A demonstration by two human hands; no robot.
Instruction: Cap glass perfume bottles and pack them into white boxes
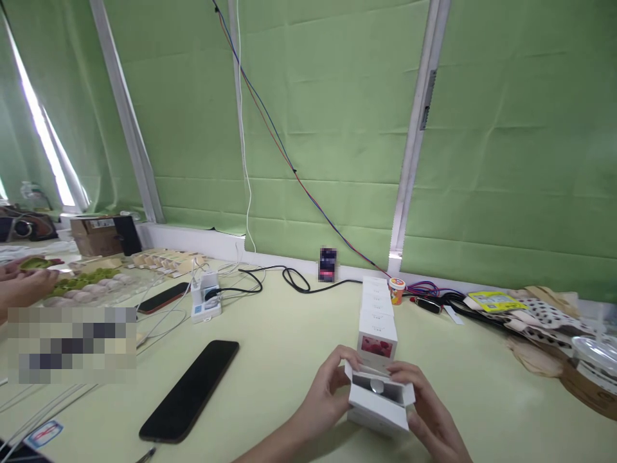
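Note:
Between my two hands is a small white cardboard box, its top flaps spread apart. Something round and silvery shows inside it; I cannot make out what it is. My left hand grips the box's left side, fingers at the back flap. On the right side my right hand holds it with the thumb in front and fingers behind. Just beyond stands a row of several closed white boxes, the nearest with a red picture on its front.
A black phone lies to the left, near a white power strip with cables. Behind are a small orange tub and a propped phone. A lidded cup stands right. Another person's hand works at far left.

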